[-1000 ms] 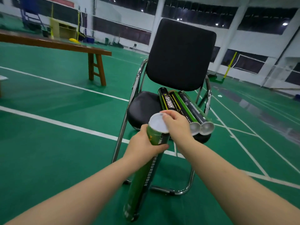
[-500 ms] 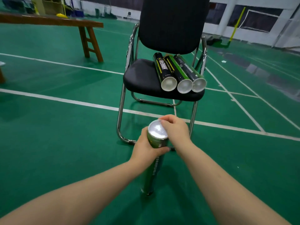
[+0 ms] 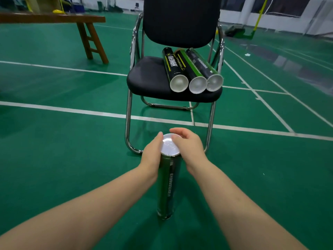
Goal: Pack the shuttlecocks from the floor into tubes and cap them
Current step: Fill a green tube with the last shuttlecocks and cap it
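Observation:
A green shuttlecock tube (image 3: 168, 184) stands upright on the green floor in front of me, with a white cap (image 3: 169, 145) on its top. My left hand (image 3: 151, 156) grips the tube's upper end from the left. My right hand (image 3: 189, 147) curls over the cap's right side, fingers on its rim. Three more capped tubes (image 3: 191, 69) lie side by side on the seat of a black chair (image 3: 149, 76), white ends toward me. No loose shuttlecocks are in view.
The chair's chrome legs (image 3: 128, 123) stand just beyond the upright tube. A wooden bench (image 3: 54, 18) is at the back left. White court lines (image 3: 72, 111) cross the floor. A yellow net post (image 3: 259, 11) stands at the far right.
The tube has come down from in front of the chair seat and now stands on the floor. My view has tipped downward. Both hands stay at its capped top.

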